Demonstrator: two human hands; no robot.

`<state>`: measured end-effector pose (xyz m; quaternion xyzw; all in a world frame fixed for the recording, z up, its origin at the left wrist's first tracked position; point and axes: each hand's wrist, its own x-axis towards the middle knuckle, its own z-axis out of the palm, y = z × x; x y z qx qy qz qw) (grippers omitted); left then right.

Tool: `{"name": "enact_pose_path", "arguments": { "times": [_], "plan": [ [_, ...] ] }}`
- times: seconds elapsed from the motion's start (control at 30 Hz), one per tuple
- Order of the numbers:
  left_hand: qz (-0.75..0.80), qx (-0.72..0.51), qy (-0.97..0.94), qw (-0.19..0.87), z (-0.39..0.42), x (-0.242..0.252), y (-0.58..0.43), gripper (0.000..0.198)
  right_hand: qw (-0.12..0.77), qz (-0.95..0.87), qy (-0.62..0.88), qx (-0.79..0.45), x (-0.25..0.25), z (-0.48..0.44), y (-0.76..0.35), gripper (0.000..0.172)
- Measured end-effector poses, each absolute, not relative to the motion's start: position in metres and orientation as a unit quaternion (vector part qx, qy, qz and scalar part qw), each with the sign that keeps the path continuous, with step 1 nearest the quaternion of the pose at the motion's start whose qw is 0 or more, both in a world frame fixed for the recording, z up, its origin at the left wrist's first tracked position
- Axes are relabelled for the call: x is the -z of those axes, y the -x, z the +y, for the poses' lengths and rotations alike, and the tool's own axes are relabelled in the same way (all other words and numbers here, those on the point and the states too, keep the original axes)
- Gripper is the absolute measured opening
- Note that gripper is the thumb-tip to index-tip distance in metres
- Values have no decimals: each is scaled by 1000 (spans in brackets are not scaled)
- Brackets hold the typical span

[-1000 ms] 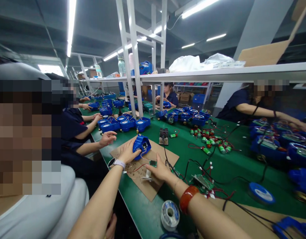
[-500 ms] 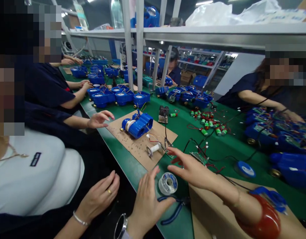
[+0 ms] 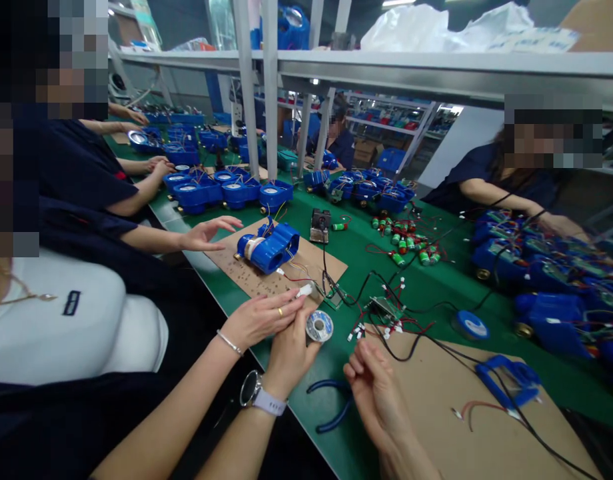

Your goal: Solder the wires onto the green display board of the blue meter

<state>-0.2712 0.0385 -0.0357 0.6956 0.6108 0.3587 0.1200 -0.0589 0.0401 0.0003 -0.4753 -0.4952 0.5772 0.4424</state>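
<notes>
My left hand (image 3: 291,350), with a watch on its wrist, is closed around the near-left side of a clear solder wire spool (image 3: 320,326). A co-worker's hand with a ring (image 3: 266,316) lies over my left fingertips and touches a small white spool (image 3: 305,291). My right hand (image 3: 374,383) is curled closed above the edge of the cardboard sheet (image 3: 426,400). Its palm side is hidden, so I cannot see whether anything is in it. Blue-handled pliers (image 3: 331,421) lie beside it, their jaws hidden behind the hand.
A blue twin-ring housing (image 3: 269,248) sits on another cardboard sheet (image 3: 226,265); a co-worker's other hand (image 3: 209,235) hovers beside it. Circuit boards (image 3: 385,308), black cables, green cells (image 3: 406,241) and a blue round tin (image 3: 471,325) lie ahead. A metal shelf (image 3: 411,67) spans above.
My left hand has closed on the solder spool and shifted it away from me. My right hand has drawn back and curled. The co-worker's ringed hand has reached in to the white spool.
</notes>
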Motion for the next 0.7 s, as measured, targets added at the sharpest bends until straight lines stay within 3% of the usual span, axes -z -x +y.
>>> {"name": "enact_pose_path", "arguments": {
  "times": [0.17,0.37,0.5,0.6,0.7],
  "plan": [
    [676,-412,-606,79,36,56,233,45,318,-644,449,-531,10,38,41,20],
    [649,-477,-590,65,-14,51,238,15,259,-732,382,-501,7,45,38,15],
    [607,-522,-596,51,-44,64,221,12,345,-693,360,-520,11,48,43,7],
    [592,-539,-598,32,-45,80,210,16,484,-586,368,-536,21,49,52,16],
    [577,-542,-610,8,-38,93,204,16,556,-458,371,-586,36,50,65,23]
  ]
}}
